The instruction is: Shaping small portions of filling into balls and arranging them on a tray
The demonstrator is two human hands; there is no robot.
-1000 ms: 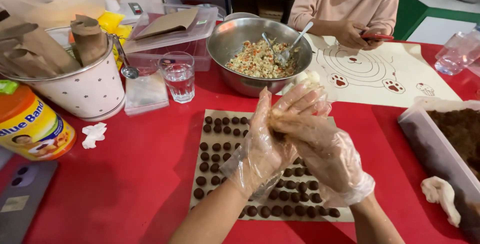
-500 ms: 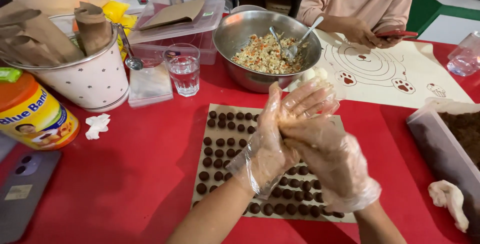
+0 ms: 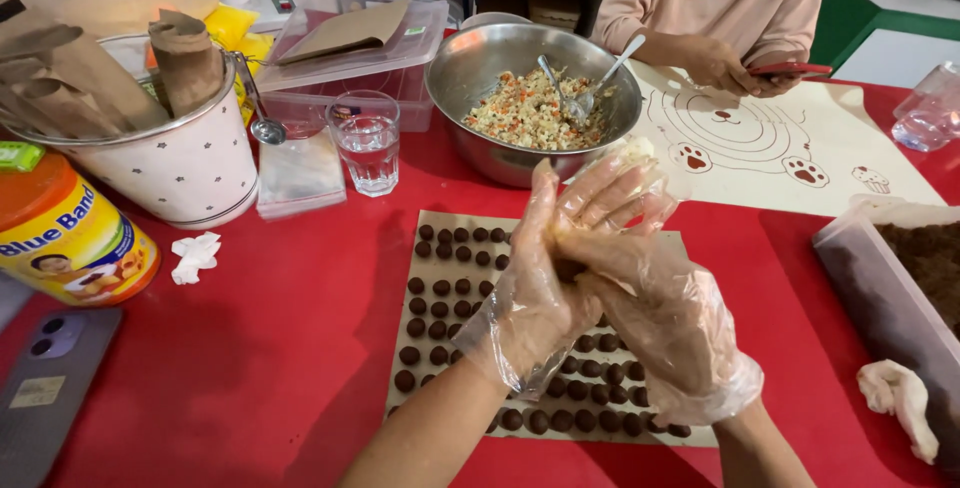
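Above the brown sheet (image 3: 440, 248) of dark balls (image 3: 437, 329), the gloved left hand (image 3: 540, 288) and right hand (image 3: 660, 308) press together, contents hidden.

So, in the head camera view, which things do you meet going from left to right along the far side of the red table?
White metal bucket with small stars → clear drinking glass of water → steel mixing bowl of chopped filling → beige baking mat with a bear drawing → clear plastic cup.

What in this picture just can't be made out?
- What lies between the palms: left hand and right hand press together and cover it.
- Some brown balls on the paper sheet: under the hands.
- The brown-filled container: cut off by the right edge.
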